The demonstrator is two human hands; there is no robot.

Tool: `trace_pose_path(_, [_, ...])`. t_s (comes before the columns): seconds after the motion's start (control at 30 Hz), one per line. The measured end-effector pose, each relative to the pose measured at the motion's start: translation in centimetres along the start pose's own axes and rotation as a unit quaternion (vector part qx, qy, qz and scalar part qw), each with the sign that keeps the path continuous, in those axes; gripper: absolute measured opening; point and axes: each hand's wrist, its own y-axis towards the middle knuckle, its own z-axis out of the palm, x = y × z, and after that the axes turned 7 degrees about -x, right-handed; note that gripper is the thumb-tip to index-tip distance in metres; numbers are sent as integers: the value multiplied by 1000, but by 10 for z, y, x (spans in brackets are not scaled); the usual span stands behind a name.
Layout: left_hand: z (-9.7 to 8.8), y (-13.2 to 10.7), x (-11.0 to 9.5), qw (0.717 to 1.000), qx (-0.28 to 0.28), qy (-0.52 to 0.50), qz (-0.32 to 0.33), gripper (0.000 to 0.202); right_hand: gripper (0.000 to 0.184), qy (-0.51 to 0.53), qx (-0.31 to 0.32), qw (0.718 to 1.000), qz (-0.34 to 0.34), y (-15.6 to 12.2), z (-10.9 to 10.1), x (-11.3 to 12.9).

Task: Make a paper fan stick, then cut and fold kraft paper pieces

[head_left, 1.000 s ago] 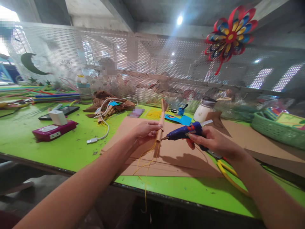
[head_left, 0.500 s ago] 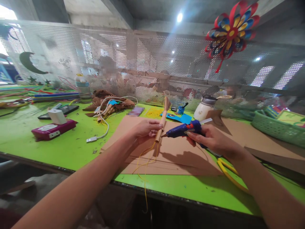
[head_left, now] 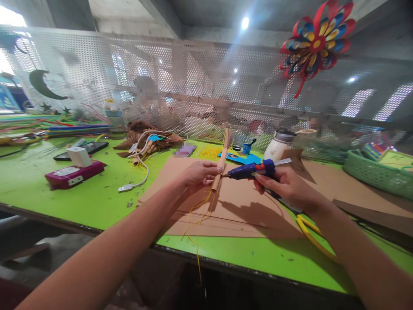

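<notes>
My left hand (head_left: 201,175) pinches a brown rolled paper tube (head_left: 221,165) that tilts up and away from me. Yellow string (head_left: 196,228) trails from the tube's lower end over the table edge. In my right hand (head_left: 285,185) is a blue glue gun (head_left: 248,170), with a pale glue stick poking out of its back. The glue gun's nozzle points left, at or very close to the tube's side just past my left fingertips. Beneath both hands lie brown paper sheets (head_left: 193,219).
A maroon power strip (head_left: 75,173) with a white plug and a white USB cable (head_left: 142,183) are on the left. Yellow-handled scissors (head_left: 311,237) lie under my right forearm. Behind are a blue paint pot (head_left: 247,148), a white bottle (head_left: 279,146) and a green basket (head_left: 377,174).
The glue gun's nozzle has shifted slightly up along the tube, from near its lower end toward my left fingertips. My left hand keeps its hold on the tube.
</notes>
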Motion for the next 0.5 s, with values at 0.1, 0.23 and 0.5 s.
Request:
trace_pose_path(0.1, [-1, 1, 1, 1000, 4, -6, -1, 13, 33, -16, 1, 1000, 1, 0, 0, 0])
trace_pose_path(0.23, [-2, 3, 1, 1000, 3, -23, -7, 15, 35, -28, 15, 999, 10, -2, 0, 4])
trace_pose_path(0.5, [0, 1, 0, 1000, -7, -23, -19, 12, 35, -50, 49, 998, 0, -4, -1, 9])
